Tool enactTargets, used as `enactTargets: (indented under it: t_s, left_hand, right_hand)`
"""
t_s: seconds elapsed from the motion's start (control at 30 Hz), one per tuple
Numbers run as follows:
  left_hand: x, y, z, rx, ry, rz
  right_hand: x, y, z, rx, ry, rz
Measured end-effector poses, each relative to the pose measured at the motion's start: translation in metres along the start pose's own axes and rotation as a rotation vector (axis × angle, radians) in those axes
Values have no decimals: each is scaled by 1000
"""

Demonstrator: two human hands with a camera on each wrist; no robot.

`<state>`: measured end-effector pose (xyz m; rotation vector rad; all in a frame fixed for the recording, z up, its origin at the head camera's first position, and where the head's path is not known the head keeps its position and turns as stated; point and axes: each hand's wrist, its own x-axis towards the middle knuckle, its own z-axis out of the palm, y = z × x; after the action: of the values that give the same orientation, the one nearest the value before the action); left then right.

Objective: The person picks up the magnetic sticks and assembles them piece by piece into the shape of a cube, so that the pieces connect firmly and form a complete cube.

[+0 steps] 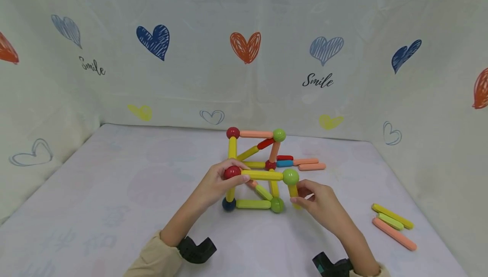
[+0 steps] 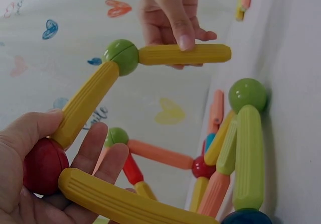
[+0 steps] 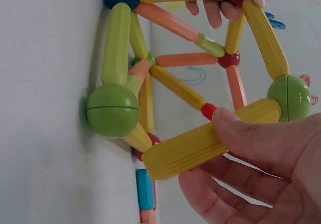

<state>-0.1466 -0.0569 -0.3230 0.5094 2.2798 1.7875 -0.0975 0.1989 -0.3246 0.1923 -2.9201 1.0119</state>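
Observation:
A frame of magnetic sticks and balls stands on the table. At its front upper left, my left hand [image 1: 217, 184] grips a red ball [image 2: 44, 166]. From that ball a yellow stick [image 1: 263, 175] runs right to a green ball [image 1: 291, 177]. Below the green ball hangs another yellow stick [image 3: 200, 146], pinched between thumb and fingers of my right hand [image 1: 318, 200]. This stick's free end is apart from the lower green ball [image 3: 113, 111]. A dark blue ball [image 1: 228, 205] forms the lower left front corner, joined to that lower ball by a light green stick [image 1: 253, 204].
To the right lie a loose yellow stick [image 1: 392, 215], a short light green stick [image 1: 390, 221] and an orange stick [image 1: 394, 234]. Behind the frame are orange sticks [image 1: 311, 167], a blue stick [image 1: 284, 163] and a red one [image 1: 285, 157]. A heart-printed curtain [image 1: 244, 86] hangs at the back.

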Motion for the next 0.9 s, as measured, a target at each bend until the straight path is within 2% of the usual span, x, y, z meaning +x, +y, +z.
enactTargets:
  t_s: [0.43,0.63,0.77,0.9]
  left_hand:
    - [-1,1,-1,12,-5,17]
    - [-1,1,-2,28,-8,21]
    - [-2,2,-3,88,-4,26]
    - [-3,3,-6,190,-1,45]
  right_hand:
    - [2,-6,19,89,74,47]
    - [1,-7,24,115,99,33]
    - [2,-7,26,116,106,28]
    - [4,-7,29,108,105,29]
